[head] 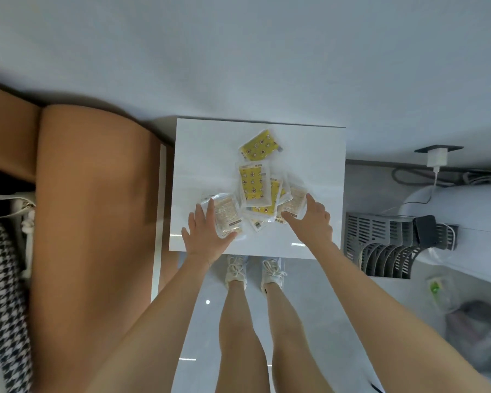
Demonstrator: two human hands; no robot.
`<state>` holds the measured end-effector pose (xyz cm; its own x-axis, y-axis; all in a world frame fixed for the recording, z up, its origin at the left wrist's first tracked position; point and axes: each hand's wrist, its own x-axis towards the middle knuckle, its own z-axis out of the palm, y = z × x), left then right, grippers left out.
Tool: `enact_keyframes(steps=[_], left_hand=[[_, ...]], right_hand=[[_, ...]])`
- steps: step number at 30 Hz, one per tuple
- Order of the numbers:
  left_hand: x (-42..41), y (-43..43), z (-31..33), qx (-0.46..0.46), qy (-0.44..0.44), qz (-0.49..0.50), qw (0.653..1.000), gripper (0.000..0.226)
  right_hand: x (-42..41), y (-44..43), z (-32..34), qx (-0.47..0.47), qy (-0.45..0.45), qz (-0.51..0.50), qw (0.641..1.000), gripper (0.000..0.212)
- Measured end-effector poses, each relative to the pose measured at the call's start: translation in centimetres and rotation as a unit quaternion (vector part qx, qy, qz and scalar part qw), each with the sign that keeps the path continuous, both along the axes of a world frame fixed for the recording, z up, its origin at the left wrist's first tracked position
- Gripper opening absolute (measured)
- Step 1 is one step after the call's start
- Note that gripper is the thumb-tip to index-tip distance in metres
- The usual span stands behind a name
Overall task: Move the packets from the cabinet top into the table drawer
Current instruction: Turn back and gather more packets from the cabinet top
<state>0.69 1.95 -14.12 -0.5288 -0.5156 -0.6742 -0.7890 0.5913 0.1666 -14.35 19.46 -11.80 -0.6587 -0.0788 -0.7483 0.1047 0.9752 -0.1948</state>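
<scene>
Both hands [210,231] on packets [253,188]

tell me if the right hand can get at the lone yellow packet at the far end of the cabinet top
Probably yes. The yellow packet lies alone and uncovered on the white cabinet top, beyond the pile. The right hand rests open at the pile's near right edge, with nothing standing between.

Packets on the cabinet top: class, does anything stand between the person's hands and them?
Nothing visible does. The left hand already lies on the beige packet at the pile's left, and the right hand touches the packet at its right. The yellow packet lies apart, farther back on the cabinet top, also unblocked.
</scene>
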Motion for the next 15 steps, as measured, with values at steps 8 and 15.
enact_keyframes(steps=[8,15], left_hand=[[-0.2,0.5,-2.5,-0.054,0.08,0.025,0.995,0.094],[-1.6,0.1,-2.2,-0.044,0.113,0.09,0.989,0.081]], right_hand=[[0.2,-2.8,-3.3,-0.044,0.022,-0.125,0.991,0.09],[0.6,-4.1,-4.1,-0.057,0.112,-0.065,0.99,0.077]])
